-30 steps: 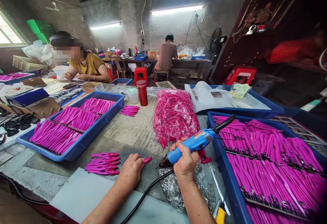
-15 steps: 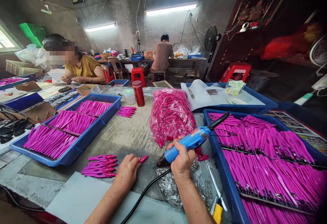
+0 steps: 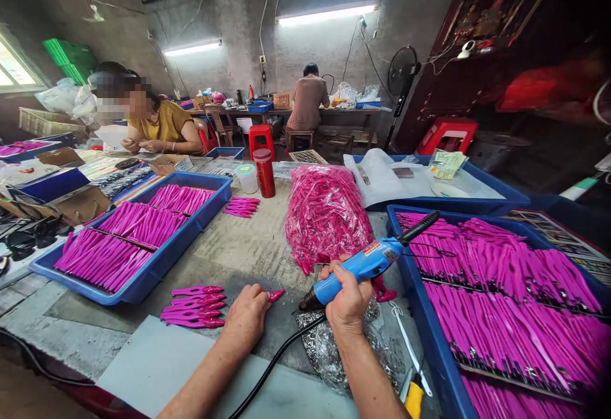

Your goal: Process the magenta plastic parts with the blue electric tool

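Bright wall tubes (image 3: 327, 14), murky right edge

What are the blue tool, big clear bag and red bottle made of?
Blue tool: probably hard plastic, smooth with a slight shine.
Clear bag: likely thin plastic film, glossy, creases catching the light.
Red bottle: metal or plastic; its smooth shine fits both.

Only the glossy tip of the pink piece (image 3: 277, 295) is visible, the left hand (image 3: 246, 317) covering the remainder. The right hand (image 3: 348, 301) obscures part of the blue electric screwdriver (image 3: 360, 267); a black cable (image 3: 277, 358) disappears behind it and is cropped below. Metallic contents of the clear plastic bag (image 3: 321, 356), partly behind the right forearm, are too small to identify. The right-hand blue tray (image 3: 426, 333) is cropped.
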{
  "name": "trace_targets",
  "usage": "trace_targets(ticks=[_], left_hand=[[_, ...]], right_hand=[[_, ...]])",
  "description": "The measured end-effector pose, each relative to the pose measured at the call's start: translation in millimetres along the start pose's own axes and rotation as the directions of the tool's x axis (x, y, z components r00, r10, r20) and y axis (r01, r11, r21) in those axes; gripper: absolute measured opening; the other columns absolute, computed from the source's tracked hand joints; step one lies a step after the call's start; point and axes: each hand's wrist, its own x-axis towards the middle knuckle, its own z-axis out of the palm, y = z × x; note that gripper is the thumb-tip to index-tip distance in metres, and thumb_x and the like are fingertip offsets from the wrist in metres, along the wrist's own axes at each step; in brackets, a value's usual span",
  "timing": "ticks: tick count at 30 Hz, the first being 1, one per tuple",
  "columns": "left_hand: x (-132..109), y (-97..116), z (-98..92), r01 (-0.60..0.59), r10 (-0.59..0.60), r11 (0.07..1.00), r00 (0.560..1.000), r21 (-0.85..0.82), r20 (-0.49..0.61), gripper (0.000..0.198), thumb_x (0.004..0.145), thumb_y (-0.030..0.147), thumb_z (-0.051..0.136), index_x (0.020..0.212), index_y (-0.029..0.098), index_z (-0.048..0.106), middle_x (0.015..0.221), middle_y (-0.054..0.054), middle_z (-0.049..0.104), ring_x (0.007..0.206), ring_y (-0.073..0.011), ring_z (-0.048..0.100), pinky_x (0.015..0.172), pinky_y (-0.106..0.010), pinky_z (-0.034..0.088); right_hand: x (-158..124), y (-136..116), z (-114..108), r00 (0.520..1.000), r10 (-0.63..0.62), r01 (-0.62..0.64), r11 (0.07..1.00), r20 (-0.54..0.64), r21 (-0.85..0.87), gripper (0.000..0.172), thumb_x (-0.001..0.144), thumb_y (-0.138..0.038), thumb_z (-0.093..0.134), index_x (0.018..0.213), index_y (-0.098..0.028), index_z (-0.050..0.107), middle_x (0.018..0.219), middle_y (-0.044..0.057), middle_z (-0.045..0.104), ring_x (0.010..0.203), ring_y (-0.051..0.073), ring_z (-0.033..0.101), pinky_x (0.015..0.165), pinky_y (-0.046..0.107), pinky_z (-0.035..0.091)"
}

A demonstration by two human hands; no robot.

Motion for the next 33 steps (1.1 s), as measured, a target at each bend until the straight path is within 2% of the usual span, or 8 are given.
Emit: trace_targets(ticks=[7,13,21,33], left_hand=[[-0.1,4.2,-0.6,0.089,-0.086,0.994,0.995,-0.069,0.047,0.025,0.087,0.021,0.042,0.073,0.018,0.063,0.083,-0.005,0.059,0.082,-0.0172,0.052,0.073,-0.026,0.041],[0.8,5.5,-2.6,0.147,-0.137,0.978,0.988,-0.149,0.078,0.021,0.085,0.018,0.046,0.073,0.019,0.064,0.082,-0.004,0.06,0.084,-0.0174,0.053,0.072,-0.026,0.039],[2.3,8.3,-4.5,0.172,-0.155,0.971,0.982,-0.164,0.11,0.019,0.083,0.016,0.049,0.073,0.02,0.064,0.081,-0.003,0.059,0.083,-0.0182,0.052,0.068,-0.026,0.037],[-0.9,9.0,1.0,0.167,-0.149,0.961,0.984,-0.218,0.099,0.019,0.083,0.014,0.047,0.074,0.019,0.063,0.08,-0.003,0.058,0.081,-0.0182,0.05,0.069,-0.028,0.036]], right_hand=[[-7.5,-0.3,4.0,0.998,-0.054,0.057,0.996,0.041,-0.065,0.035,0.056,-0.03,0.067,0.083,-0.017,0.049,0.06,-0.004,0.053,0.045,0.015,0.052,0.048,0.027,0.042],[-16.5,5.6,23.5,0.979,-0.092,0.117,0.985,0.181,-0.131,0.033,0.06,-0.029,0.066,0.084,-0.017,0.048,0.062,-0.003,0.053,0.047,0.015,0.052,0.049,0.027,0.042],[-15.9,15.1,42.5,0.939,-0.143,0.204,0.964,0.312,-0.17,0.029,0.063,-0.026,0.067,0.084,-0.016,0.049,0.063,-0.003,0.054,0.048,0.014,0.052,0.052,0.028,0.043],[-17.7,22.9,49.3,0.916,-0.135,0.228,0.95,0.378,-0.213,0.029,0.064,-0.025,0.067,0.085,-0.015,0.05,0.064,-0.002,0.056,0.049,0.014,0.053,0.051,0.027,0.044]])
